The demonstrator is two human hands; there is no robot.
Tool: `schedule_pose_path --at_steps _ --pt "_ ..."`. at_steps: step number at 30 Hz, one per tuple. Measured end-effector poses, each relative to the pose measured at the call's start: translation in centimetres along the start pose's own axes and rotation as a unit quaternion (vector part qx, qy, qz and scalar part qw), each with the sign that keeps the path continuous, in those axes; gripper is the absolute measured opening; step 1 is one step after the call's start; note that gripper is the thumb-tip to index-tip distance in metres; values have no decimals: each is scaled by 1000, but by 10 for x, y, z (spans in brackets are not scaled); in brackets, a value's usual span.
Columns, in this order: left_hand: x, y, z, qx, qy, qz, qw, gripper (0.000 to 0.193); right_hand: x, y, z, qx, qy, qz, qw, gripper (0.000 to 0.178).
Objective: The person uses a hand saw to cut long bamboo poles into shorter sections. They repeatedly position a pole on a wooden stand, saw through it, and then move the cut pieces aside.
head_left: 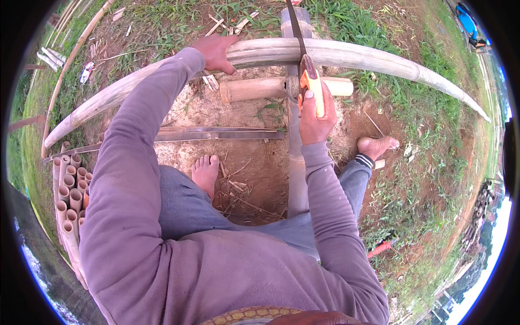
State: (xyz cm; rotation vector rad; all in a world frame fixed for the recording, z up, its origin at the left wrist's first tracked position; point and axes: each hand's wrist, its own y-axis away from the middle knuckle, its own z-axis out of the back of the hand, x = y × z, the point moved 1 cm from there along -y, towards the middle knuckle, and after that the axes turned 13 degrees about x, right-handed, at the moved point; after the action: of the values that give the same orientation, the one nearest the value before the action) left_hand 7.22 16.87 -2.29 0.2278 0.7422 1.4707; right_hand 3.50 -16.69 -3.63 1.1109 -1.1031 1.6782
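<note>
A long, pale bamboo pole [363, 56] lies crosswise in front of me. My left hand [218, 53] is closed over it left of the middle, the thumb on the near side. My right hand [316, 120] grips the orange and yellow handle of a hand saw [312, 81]. The dark saw blade lies across the pole, pointing away from me; how deep it sits cannot be made out. Beneath the pole, a thicker grey bamboo post [298, 181] runs away from me between my legs. A short bamboo crosspiece [249, 90] passes through that post.
Flat split bamboo strips [216, 134] lie left of the post, before my bare left foot [205, 173]. Several cut bamboo tubes [67, 189] are stacked at the far left. An orange-handled tool [382, 248] rests on the grass at the right. Sawdust and chips cover the soil.
</note>
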Motion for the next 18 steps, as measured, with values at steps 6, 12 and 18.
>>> schedule_pose_path --at_steps 6,12,18 --pt "-12 17 -9 -68 -63 0 996 91 -5 4 2 -1 36 6 999 42" --pt "-3 17 -9 -38 -43 -2 998 80 39 97 46 14 51 -43 998 44" --pt "-15 6 -17 -30 -38 -1 999 89 9 51 34 2 120 -11 993 40"
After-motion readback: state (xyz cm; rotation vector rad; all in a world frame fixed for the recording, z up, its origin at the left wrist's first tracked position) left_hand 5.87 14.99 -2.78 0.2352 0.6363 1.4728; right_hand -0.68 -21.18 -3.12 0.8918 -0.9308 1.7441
